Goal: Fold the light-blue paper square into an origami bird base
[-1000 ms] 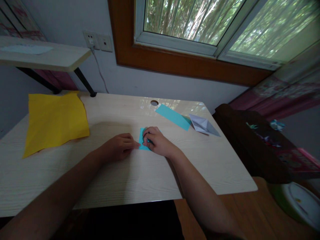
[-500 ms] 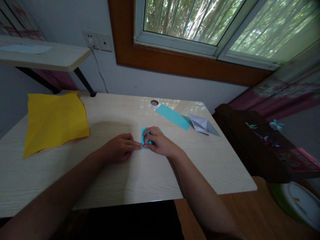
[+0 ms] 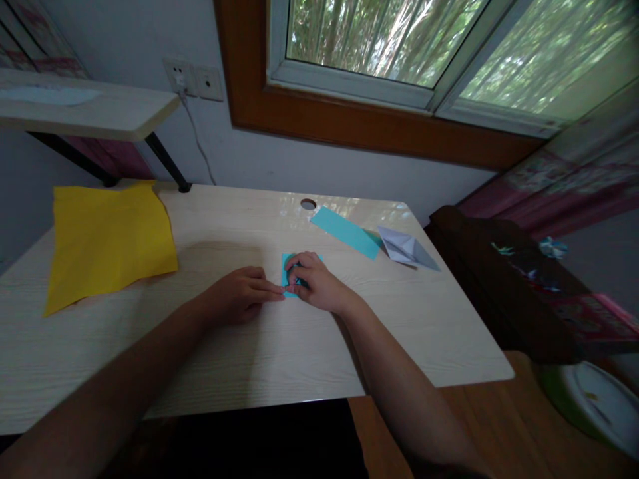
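Two hands press on a small blue paper on the table.

The left hand (image 3: 239, 293) lies flat, fingertips touching the small folded blue paper square (image 3: 288, 269). The right hand (image 3: 314, 283) curls over it and pinches it, near the middle of the pale wooden table (image 3: 249, 346). Farther back lie a long blue paper strip (image 3: 345, 231), a folded white paper shape (image 3: 405, 247) and a big yellow paper sheet (image 3: 110, 239).

Large sheet (image 3: 110, 241) lies left on the desk (image 3: 249, 346) — paper strip (image 3: 345, 232) and folded paper boat (image 3: 407, 249) right.
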`<state>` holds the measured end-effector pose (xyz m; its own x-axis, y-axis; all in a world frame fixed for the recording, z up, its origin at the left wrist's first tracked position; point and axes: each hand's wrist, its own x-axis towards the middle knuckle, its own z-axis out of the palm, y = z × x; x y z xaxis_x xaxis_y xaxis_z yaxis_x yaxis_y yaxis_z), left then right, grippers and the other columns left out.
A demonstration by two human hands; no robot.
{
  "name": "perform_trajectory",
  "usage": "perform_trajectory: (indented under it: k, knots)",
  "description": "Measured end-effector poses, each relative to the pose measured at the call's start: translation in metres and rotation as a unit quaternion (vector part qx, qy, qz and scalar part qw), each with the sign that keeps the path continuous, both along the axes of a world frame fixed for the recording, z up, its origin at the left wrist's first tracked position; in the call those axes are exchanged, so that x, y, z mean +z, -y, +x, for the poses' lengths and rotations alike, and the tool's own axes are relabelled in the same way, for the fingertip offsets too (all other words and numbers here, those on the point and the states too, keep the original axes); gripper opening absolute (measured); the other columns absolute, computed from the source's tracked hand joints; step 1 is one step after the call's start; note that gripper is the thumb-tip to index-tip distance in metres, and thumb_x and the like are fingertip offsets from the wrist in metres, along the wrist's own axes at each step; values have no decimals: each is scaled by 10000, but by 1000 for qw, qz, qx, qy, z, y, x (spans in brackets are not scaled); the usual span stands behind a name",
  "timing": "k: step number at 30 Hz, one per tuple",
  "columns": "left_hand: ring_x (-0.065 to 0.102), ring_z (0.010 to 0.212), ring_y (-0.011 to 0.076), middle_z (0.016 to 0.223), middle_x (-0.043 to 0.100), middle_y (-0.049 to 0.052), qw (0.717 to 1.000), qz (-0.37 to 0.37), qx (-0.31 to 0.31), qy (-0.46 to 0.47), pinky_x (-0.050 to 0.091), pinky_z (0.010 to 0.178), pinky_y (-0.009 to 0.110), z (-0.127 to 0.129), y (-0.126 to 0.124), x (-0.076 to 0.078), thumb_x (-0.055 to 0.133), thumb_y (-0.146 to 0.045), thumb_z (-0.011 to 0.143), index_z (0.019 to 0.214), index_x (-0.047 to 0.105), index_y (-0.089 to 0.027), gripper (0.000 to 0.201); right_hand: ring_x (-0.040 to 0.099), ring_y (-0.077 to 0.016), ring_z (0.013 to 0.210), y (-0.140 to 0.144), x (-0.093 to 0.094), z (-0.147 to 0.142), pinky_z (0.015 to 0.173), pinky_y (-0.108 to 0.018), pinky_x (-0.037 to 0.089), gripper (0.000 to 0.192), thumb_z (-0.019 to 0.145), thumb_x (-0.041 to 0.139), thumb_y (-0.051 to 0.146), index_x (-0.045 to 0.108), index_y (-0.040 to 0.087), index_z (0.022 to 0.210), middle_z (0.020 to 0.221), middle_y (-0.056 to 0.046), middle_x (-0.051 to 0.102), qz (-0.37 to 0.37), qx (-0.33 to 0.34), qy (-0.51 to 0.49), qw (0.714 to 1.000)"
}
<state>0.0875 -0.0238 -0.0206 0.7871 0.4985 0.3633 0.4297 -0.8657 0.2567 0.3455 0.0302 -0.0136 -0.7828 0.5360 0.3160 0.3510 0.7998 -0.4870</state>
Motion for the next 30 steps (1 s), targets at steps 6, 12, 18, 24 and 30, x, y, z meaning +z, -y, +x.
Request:
perform_trajectory:
  k: [6, 12, 18, 24, 30]
  knots:
    - [605, 908, 213, 1210, 738, 65, 999, 27, 17, -22, 543, 818, 384, 4, 2, 0, 554, -57, 842, 1314, 648, -222, 509, 535, -252, 1116, 0, 1, 0, 1011, -438, 414, 71, 874, 684, 163, 655, 227, 870, 1160, -75, 624, -4, -1, 1, 1000]
    - [623, 965, 219, 1218, 725, 75, 998, 44, 17, -31, 549, 870, 397, 5, 3, -3, 558, -49, 844, 1263, 659, -196, 455, 542, -247, 1110, 1, 1, -1, 1015, -429, 412, 69, 872, 690, 160, 658, 220, 876, 1155, -75, 627, 0, 1, 4, 1000]
    - [643, 974, 204, 1199, 725, 80, 999, 45, 17, -22, 554, 885, 377, 5, 2, -5, 575, -37, 840, 1236, 672, -206, 442, 533, -251, 1122, 0, 0, 0, 1013, -432, 417, 65, 872, 703, 183, 652, 223, 875, 1175, -76, 620, 1, -2, 8, 1000]
    - [650, 976, 208, 1182, 729, 87, 998, 53, 10, -11, 562, 876, 377, 7, 2, -7, 564, -24, 843, 1221, 670, -178, 422, 531, -254, 1122, 0, 1, 0, 1017, -440, 416, 74, 867, 699, 171, 650, 225, 880, 1170, -76, 619, 0, -3, 10, 1000]
    - [662, 965, 215, 1193, 733, 90, 998, 63, 14, -19, 573, 871, 390, 7, 4, -7, 541, -32, 849, 1243, 660, -178, 437, 530, -254, 1118, 0, 2, -1, 1016, -439, 416, 80, 862, 700, 167, 645, 223, 876, 1168, -77, 614, -2, -3, 13, 1000]
